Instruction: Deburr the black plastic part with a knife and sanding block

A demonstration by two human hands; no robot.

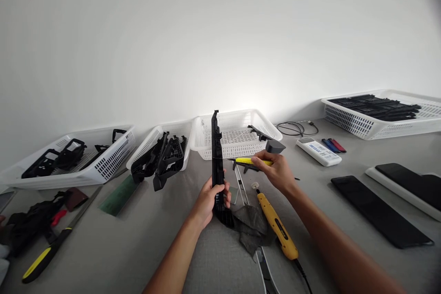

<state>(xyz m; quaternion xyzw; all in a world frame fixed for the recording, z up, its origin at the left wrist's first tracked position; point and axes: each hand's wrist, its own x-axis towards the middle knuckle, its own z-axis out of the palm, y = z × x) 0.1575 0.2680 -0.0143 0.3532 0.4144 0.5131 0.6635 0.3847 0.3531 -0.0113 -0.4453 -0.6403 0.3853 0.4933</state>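
Upright in my left hand [211, 197] is a long black plastic part [217, 156], its lower end curving to the right. The fingers wrap round its lower half. My right hand [275, 169] pinches a slim yellow-handled tool [253, 161]. Its thin dark tip reaches left to the part's middle; whether it touches is too fine to tell. Just beyond the right hand, another black plastic piece [260, 133] leans at a white basket [203, 147]. Below the hands lie a dark grey cloth [253, 227] and a yellow corded power tool [277, 225] with a small disc tip.
Black parts lie in a left basket [113, 161], a narrower basket [188, 149] and a right basket [347, 124]. A file [51, 252] with a yellow-black handle is at left. On the right are a white handheld device [319, 151], a black phone-like slab [379, 211] and a cable [292, 127].
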